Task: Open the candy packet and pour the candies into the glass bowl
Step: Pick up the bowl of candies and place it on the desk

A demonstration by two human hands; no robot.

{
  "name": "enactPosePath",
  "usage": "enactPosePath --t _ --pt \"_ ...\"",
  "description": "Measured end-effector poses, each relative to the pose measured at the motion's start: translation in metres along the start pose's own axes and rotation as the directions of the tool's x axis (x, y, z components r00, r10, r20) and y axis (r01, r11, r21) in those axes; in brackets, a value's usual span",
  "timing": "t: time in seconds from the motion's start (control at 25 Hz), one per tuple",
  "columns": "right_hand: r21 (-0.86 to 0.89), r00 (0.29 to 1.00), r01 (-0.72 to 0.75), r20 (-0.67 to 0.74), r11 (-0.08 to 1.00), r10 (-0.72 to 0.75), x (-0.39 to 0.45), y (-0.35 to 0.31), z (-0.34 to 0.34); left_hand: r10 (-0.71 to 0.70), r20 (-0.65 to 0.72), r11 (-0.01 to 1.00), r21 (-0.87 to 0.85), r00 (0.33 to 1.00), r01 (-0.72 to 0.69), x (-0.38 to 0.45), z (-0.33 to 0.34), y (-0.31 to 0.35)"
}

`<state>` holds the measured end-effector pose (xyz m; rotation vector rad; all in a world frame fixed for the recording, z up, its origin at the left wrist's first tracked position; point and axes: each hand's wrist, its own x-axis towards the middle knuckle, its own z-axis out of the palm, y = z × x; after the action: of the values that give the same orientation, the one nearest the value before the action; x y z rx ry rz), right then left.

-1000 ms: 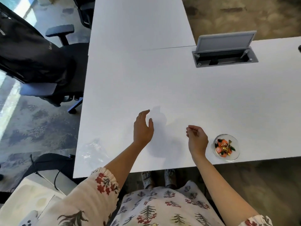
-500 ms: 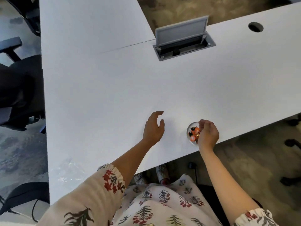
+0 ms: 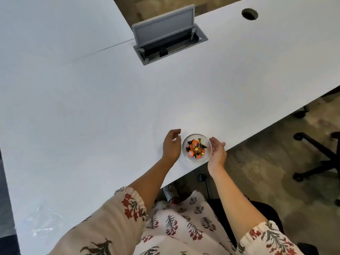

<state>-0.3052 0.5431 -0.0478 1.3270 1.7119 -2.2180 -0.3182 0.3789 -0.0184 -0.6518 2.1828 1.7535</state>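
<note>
A small glass bowl (image 3: 207, 155) stands near the front edge of the white table (image 3: 110, 100). Inside it lie several wrapped candies (image 3: 195, 149), mostly orange with one gold. My left hand (image 3: 171, 145) hovers just left of the bowl, fingers curled and apart, holding nothing. My right hand (image 3: 217, 153) is open at the bowl's right side, its palm facing the rim; whether it touches the glass I cannot tell. A clear, crumpled plastic packet (image 3: 43, 222) lies flat at the table's near left corner, far from both hands.
A grey cable box (image 3: 165, 36) with its lid raised is set into the table at the back. A round cable hole (image 3: 249, 14) lies at the far right. An office chair base (image 3: 316, 157) stands on the floor to the right.
The right hand has come off the top of the bowl and opened beside its right rim. The left hand has moved in to the bowl's left. The view has shifted right.
</note>
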Motion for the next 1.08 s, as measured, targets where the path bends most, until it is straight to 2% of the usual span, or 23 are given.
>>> enactPosePath --t 0.16,0.32,0.48,0.64,0.84,1.08 --pt "0.174 0.988 -0.14 0.09 0.975 0.126 0.0 0.001 0.0 -0.124 0.057 0.969 -0.209 0.991 0.133 0.003 0.018 0.001" --pt "0.199 0.975 -0.203 0.128 0.959 0.18 0.001 0.006 0.004 -0.237 0.137 0.871 -0.409 0.962 0.273 0.001 0.026 0.0" --pt "0.175 0.953 -0.277 0.172 0.945 0.248 0.002 0.012 0.004 -0.268 0.25 0.804 -0.475 0.93 0.359 0.0 0.031 -0.006" --pt "0.171 0.939 -0.322 0.186 0.931 0.291 0.002 0.012 0.004 -0.277 0.273 0.786 -0.487 0.921 0.38 -0.003 0.035 -0.002" --pt "0.147 0.945 -0.283 0.212 0.948 0.249 -0.007 0.008 0.015 -0.268 0.256 0.768 -0.525 0.929 0.367 -0.005 0.024 0.0" --pt "0.053 0.952 -0.233 0.216 0.971 0.216 -0.027 0.006 0.059 -0.285 0.148 0.733 -0.603 0.947 0.315 -0.005 -0.017 0.008"
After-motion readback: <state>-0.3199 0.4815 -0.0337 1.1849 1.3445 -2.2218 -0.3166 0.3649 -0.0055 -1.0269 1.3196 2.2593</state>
